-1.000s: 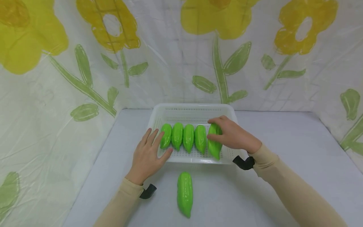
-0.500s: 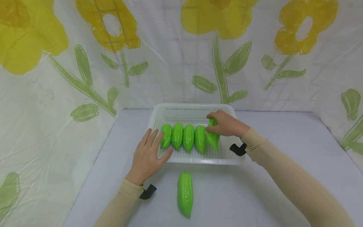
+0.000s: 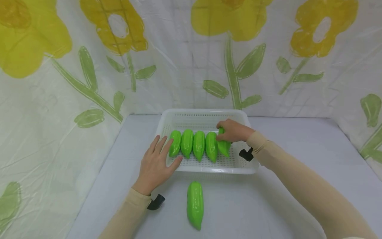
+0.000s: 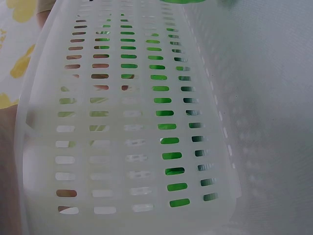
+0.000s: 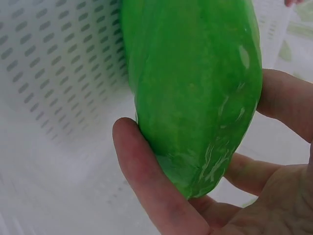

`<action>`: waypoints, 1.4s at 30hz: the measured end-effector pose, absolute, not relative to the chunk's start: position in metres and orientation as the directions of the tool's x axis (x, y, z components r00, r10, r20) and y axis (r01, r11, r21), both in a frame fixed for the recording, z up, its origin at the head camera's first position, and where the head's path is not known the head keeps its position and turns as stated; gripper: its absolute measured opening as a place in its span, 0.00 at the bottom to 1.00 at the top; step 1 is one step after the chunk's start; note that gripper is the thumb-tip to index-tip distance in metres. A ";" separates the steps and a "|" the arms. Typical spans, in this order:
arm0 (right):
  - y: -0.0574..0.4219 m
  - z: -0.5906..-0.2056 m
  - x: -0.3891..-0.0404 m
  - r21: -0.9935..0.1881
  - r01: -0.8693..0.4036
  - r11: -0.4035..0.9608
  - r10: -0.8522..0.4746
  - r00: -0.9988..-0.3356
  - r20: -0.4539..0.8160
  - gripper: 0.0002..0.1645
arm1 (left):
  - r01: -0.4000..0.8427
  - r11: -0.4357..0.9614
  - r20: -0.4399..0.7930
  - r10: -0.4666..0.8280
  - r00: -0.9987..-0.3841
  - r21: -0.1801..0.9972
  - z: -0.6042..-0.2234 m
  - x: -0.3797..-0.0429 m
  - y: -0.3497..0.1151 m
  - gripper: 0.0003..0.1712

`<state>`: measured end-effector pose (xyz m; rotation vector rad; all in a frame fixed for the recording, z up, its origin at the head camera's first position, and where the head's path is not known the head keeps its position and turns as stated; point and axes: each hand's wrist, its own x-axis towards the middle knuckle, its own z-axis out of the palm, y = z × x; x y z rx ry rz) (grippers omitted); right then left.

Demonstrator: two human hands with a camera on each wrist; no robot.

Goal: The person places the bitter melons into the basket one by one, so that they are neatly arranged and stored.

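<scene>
In the head view, a white perforated plastic basket (image 3: 203, 170) holds a row of glossy green, elongated fruits (image 3: 199, 146) with pointed tips. My right hand (image 3: 234, 130) grips the far end of the rightmost green fruit (image 3: 223, 148), beside the row. Up close in the right wrist view, thumb and fingers curl round the thick end of that fruit (image 5: 195, 98). My left hand (image 3: 155, 166) lies with fingers spread at the basket's left front corner. The left wrist view shows the slotted basket wall (image 4: 112, 161), with green showing through.
Another green fruit (image 3: 195, 205) lies on the white table (image 3: 283, 142) in front of the basket, tip toward me. Behind the table hangs a flower-printed curtain (image 3: 182, 59). Black bands (image 3: 156, 202) sit at both wrists.
My right hand has moved leftward and away from me with the rightmost green fruit, drawing it closer to the row. The left hand has stayed in place.
</scene>
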<state>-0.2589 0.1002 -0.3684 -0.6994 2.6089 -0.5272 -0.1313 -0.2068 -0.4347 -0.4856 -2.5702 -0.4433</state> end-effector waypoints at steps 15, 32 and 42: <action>0.089 -0.382 -0.267 -0.454 -0.271 0.849 -0.479 -0.757 -0.443 0.42 | 0.408 0.885 0.505 0.253 -0.825 0.223 -0.433 -0.131 -0.207 0.41; 0.090 -0.389 -0.272 -0.508 -0.188 0.840 -0.467 -0.729 -0.501 0.45 | 0.420 0.882 0.522 0.260 -0.813 0.215 -0.433 -0.131 -0.208 0.42; 0.092 -0.385 -0.268 -0.491 -0.209 0.846 -0.450 -0.772 -0.448 0.45 | 0.418 0.881 0.518 0.258 -0.816 0.220 -0.433 -0.131 -0.207 0.41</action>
